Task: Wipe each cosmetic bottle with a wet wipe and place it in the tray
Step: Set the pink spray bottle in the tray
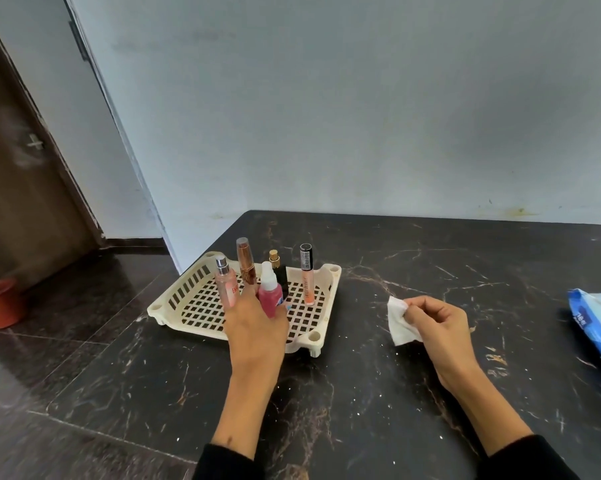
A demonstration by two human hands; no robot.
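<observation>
Upright in the left hand [257,320], the pink spray bottle [270,295] stands on the cream tray [202,303] among four other bottles. Well to the right, the right hand [437,327] pinches a folded wet wipe [397,322] above the tabletop [361,393].

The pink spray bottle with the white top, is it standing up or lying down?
Standing up. The pink spray bottle stands with its white top uppermost inside the cream lattice tray, the left hand around it.

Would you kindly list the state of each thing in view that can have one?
Cream slotted plastic tray: on the table, holding five upright bottles.
Pink spray bottle: upright in the tray, left hand around it.
Peach lip-gloss tube: upright, capped.
White wet wipe: crumpled, pinched in right hand.
Blue wipes pack: lying flat.
</observation>
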